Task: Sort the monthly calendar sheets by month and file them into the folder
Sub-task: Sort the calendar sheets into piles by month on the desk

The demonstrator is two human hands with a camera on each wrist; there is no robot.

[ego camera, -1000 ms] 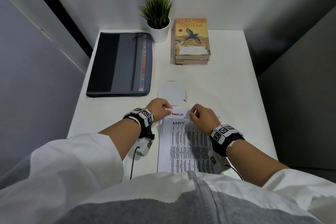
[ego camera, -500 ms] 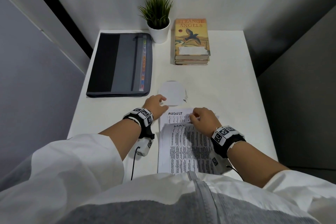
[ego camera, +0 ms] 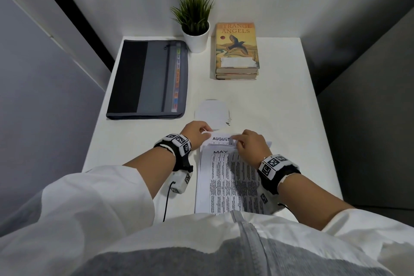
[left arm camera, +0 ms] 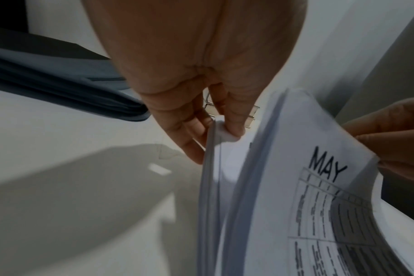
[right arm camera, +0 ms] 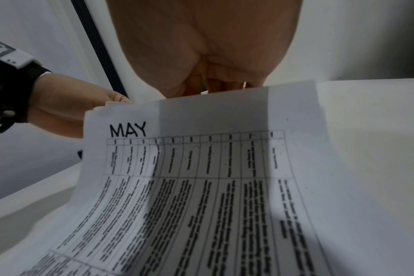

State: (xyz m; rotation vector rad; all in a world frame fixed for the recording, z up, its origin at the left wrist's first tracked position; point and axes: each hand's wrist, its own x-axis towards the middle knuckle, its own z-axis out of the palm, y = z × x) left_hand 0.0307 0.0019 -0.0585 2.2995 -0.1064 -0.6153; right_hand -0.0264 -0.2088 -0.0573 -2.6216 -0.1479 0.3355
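We hold a stack of calendar pages (ego camera: 226,177) on the white table (ego camera: 291,119), near our body. Our left hand (ego camera: 197,133) pinches the lower pages' top corner. Our right hand (ego camera: 251,145) pinches up the MAY page (right arm camera: 201,186). AUGUST page (ego camera: 220,139) shows underneath. The folder (ego camera: 147,78) lies closed, far left.

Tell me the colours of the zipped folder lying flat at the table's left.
Black and grey fabric folder, clearest in the head view.

Head view looks steeply down on the table (ego camera: 280,119) from above. Each wrist view sits close behind its fingers, facing 12 o'clock. All share the MAY sheet (ego camera: 224,177).
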